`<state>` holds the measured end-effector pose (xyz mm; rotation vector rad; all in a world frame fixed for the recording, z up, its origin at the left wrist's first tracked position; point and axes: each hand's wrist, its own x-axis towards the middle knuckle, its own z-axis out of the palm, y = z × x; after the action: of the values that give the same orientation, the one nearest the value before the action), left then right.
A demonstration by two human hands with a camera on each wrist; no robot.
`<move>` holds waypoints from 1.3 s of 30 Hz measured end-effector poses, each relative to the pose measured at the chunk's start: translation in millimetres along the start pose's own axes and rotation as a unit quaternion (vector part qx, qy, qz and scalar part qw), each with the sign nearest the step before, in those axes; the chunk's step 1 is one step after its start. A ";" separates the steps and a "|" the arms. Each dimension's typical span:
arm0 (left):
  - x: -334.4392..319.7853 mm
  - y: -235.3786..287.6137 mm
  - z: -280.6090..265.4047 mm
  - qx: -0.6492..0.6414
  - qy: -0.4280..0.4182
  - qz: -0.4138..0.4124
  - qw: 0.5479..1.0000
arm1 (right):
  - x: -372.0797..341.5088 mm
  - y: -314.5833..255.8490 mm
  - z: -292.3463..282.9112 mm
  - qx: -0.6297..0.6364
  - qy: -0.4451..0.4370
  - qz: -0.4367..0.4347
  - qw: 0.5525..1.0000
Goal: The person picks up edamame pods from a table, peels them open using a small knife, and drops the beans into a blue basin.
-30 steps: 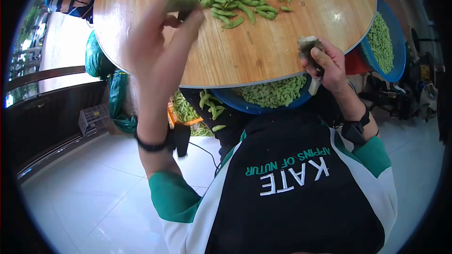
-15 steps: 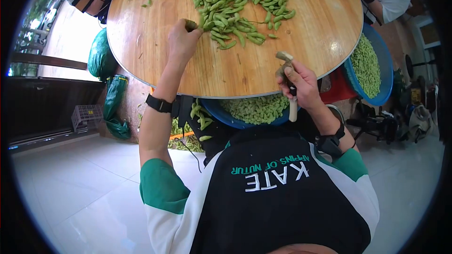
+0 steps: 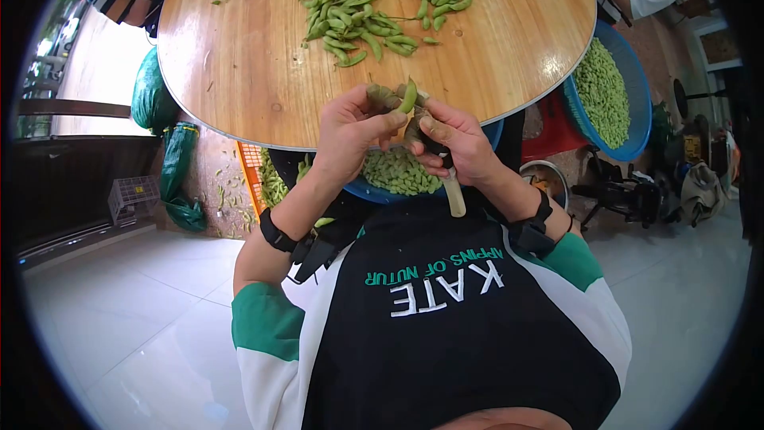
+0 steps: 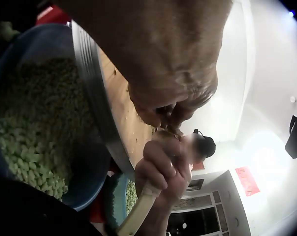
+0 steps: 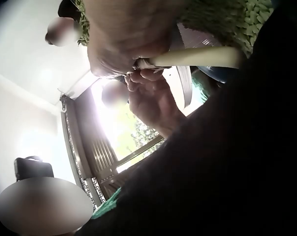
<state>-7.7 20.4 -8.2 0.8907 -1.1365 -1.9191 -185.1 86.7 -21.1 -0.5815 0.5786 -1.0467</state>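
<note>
In the head view my left hand [image 3: 350, 134] pinches a green soybean pod [image 3: 408, 99] between thumb and finger, just above the table's near edge. My right hand [image 3: 461, 143] is right beside it, fingers curled round a tool with a pale handle [image 3: 454, 195] that sticks out toward my body. The tool's working end is hidden by the fingers. Brownish, stained coverings [image 3: 383, 97] show on some fingertips. The left wrist view has the left hand [image 4: 173, 73] meeting the right hand [image 4: 160, 164]; in the right wrist view the handle [image 5: 197, 57] juts sideways.
A heap of pods [image 3: 358, 12] lies on the round wooden table [image 3: 247, 72]. Below its edge stands a blue basin [image 3: 497, 134] of shelled beans [image 3: 402, 171]. Another blue basin [image 3: 643, 111] is at the right. An orange crate [image 3: 251, 171] holds pods; other people sit across.
My left hand has come back from the pod heap toward my body with a pod. The right hand, still gripping the tool, has moved left, so both hands now meet.
</note>
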 end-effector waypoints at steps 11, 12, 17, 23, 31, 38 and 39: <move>0.9 -4.8 -2.0 0.064 -0.014 -0.001 0.998 | -3.4 1.7 -2.6 0.015 -0.002 0.009 1.000; 0.9 -3.8 -1.2 0.063 -0.014 -0.001 0.998 | -3.6 1.3 -2.3 0.022 -0.009 0.009 1.000; -0.5 -3.4 -1.8 0.036 -0.029 0.001 0.999 | -4.4 0.9 -1.3 -0.022 -0.007 -0.010 1.000; 3.0 -7.7 -6.3 -0.003 -0.043 -0.022 0.999 | -4.4 5.8 1.3 -0.056 0.034 -0.035 0.997; 11.5 -20.6 -21.0 -0.219 -0.174 -0.158 0.947 | -9.8 -3.0 -8.6 0.034 -0.014 0.034 0.999; 6.1 -16.0 -7.4 -0.193 -0.148 -0.137 0.960 | -10.2 -1.7 -15.4 0.150 -0.045 0.055 0.986; 4.9 -17.5 -3.8 -0.193 -0.148 -0.137 0.960 | -10.3 -2.5 -13.7 0.162 -0.010 0.057 0.985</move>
<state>-11.1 20.8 -26.5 0.5804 -0.7806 -2.4574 -200.0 92.9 -27.6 -0.2702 0.4072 -0.9996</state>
